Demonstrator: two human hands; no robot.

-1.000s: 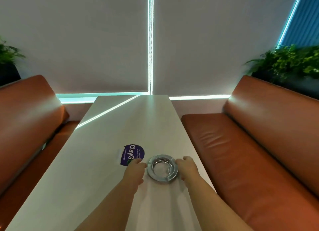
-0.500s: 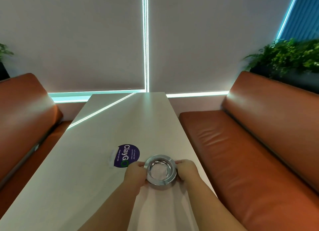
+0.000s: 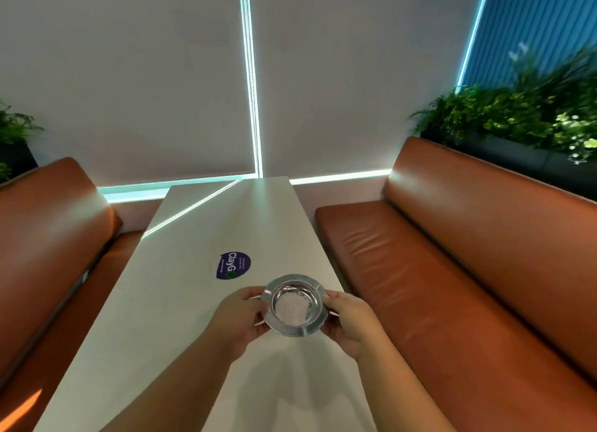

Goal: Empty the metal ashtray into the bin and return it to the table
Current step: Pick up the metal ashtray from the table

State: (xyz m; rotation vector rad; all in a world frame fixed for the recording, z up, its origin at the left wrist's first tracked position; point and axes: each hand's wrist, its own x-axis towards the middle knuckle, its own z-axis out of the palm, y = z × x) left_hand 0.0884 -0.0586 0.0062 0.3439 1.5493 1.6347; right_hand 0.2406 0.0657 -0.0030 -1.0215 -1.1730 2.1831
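Note:
The round metal ashtray (image 3: pixel 294 305) hangs just above the long white table (image 3: pixel 181 302), tilted a little toward me, with pale grey ash in its bowl. My left hand (image 3: pixel 240 318) grips its left rim and my right hand (image 3: pixel 350 322) grips its right rim. Its shadow falls on the tabletop below my wrists. No bin is in view.
A purple round sticker (image 3: pixel 233 265) lies on the table just beyond the ashtray. Brown leather benches flank the table on the left (image 3: pixel 48 254) and right (image 3: pixel 452 270). Planters with green foliage (image 3: pixel 517 118) sit behind the right bench; white blinds close the far end.
Both hands closed on the ashtray's rim and lifted it off the table toward me. The view tilted slightly upward.

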